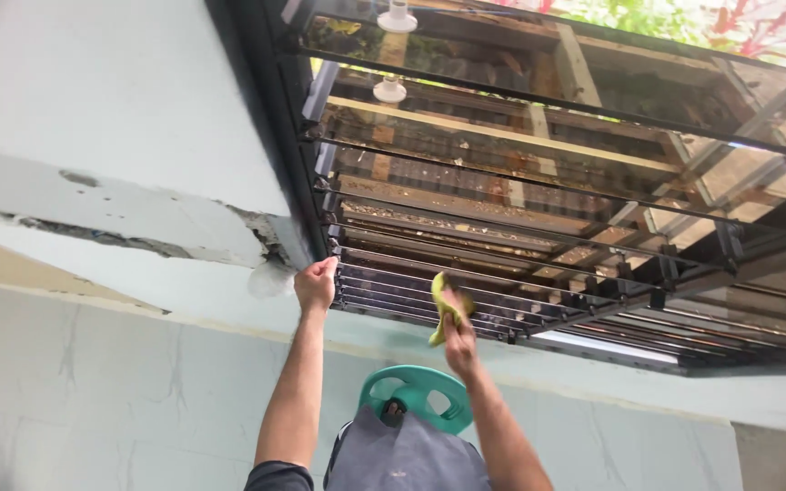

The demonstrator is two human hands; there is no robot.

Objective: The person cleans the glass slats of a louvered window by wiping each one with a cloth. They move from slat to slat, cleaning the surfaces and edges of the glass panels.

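Cloth [446, 309], soft and light, is bunched in the right hand [458, 341] against fragile glass slats [502, 300]; window frame [316, 241] is gripped by the left hand [316, 284].

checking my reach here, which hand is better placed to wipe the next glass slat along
Right, probably. The right hand already presses the yellow-green cloth against the glass louvre slats and can slide along them. The left hand holds no cloth; it grips the dark metal window frame at the slats' end.

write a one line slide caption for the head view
Right hand presses a yellow cloth on window louvres; left hand grips the frame.
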